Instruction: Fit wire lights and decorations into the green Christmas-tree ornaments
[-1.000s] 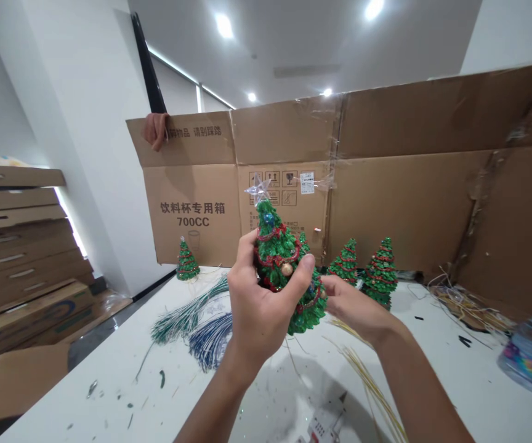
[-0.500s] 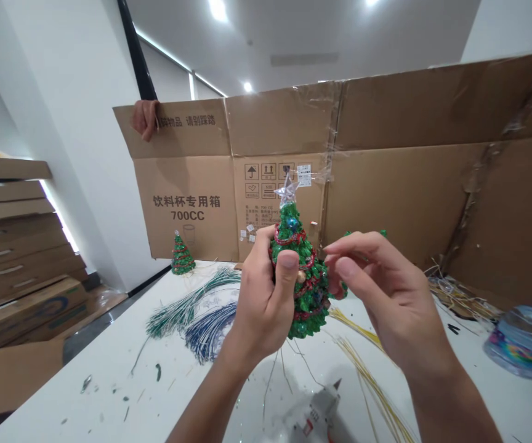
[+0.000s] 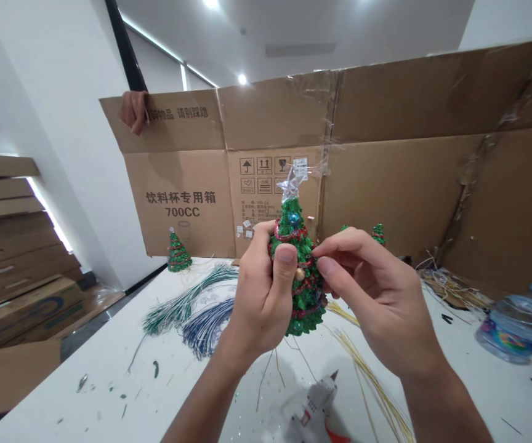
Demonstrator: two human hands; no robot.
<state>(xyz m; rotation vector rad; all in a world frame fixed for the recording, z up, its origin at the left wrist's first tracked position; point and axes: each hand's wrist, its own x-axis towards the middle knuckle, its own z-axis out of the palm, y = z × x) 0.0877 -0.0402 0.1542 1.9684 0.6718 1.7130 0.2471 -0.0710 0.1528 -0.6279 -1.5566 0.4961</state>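
My left hand (image 3: 266, 289) is wrapped round a small green Christmas tree (image 3: 306, 314), which stands upright in mid-air above the table. The tree carries red garlands, a blue ball, a gold ball and a clear star (image 3: 291, 184) on its tip. At the tree's right side, the thumb and forefinger of my right hand (image 3: 372, 283) are pinched together against the branches; whatever they hold is too small to make out. Below the tree, a white glue gun (image 3: 314, 403) lies on the table.
Green wires (image 3: 178, 304), blue wires (image 3: 205, 326) and yellow strands (image 3: 377, 387) lie on the white table (image 3: 192, 400). A finished-looking small tree (image 3: 179, 252) stands back left. A water bottle (image 3: 518, 323) is at right. Another person's hand (image 3: 134, 111) grips the cardboard wall (image 3: 266, 117).
My right hand has moved left, and its thumb and forefinger have closed at the tree's side. The tree stays in my left hand. The view has shifted slightly.
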